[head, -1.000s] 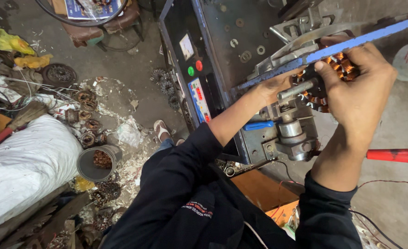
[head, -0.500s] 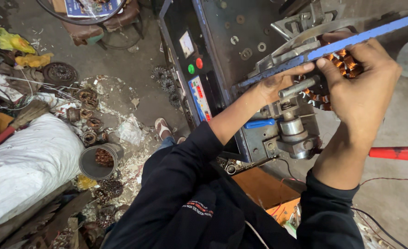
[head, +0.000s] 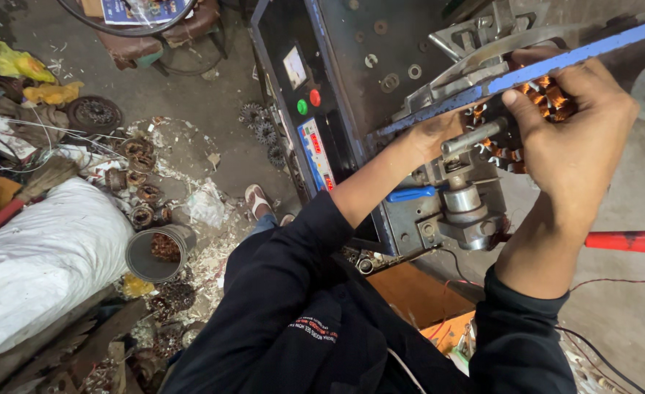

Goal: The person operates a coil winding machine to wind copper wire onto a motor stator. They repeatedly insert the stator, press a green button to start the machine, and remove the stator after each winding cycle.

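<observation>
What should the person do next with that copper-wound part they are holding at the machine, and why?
Probably steady it and ease it onto the machine's metal shaft. The right hand wraps around the copper-wound stator, the left hand braces beside the shaft, and the stator seems held at the shaft's end, whether seated or not is unclear.

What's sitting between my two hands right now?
In the head view, a steel shaft and the copper-wound stator lie between the left hand and right hand.

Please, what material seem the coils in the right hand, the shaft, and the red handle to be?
Coils in the right hand: probably copper wire, orange and shiny. Shaft: bare steel, probably, grey with a dull gleam. Red handle: likely plastic or rubber, smooth and evenly coloured.
</observation>
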Action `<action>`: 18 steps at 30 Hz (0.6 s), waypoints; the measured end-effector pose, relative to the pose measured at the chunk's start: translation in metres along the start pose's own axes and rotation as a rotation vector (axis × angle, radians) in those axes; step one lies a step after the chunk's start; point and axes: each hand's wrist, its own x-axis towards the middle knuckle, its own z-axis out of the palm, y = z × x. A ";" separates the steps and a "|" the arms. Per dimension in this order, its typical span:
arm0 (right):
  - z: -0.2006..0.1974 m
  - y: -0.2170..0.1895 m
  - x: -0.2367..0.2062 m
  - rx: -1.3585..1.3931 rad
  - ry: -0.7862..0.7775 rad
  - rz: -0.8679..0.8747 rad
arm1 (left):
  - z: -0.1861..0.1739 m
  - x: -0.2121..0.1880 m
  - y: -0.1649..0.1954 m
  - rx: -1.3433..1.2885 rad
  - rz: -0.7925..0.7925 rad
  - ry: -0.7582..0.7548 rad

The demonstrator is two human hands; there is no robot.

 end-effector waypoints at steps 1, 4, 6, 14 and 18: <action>0.000 -0.001 0.000 0.014 0.004 0.026 | 0.001 -0.002 0.001 -0.021 0.005 -0.020; 0.000 -0.002 0.002 0.025 0.006 0.030 | 0.004 -0.005 0.004 -0.063 0.027 -0.115; 0.001 -0.003 0.002 0.029 0.005 0.031 | 0.004 -0.005 0.005 -0.069 0.045 -0.220; 0.001 0.002 0.000 0.021 0.004 -0.011 | 0.005 0.000 0.000 0.011 0.013 0.010; 0.000 0.004 -0.001 0.010 -0.002 -0.012 | 0.004 -0.003 0.001 -0.007 0.037 0.031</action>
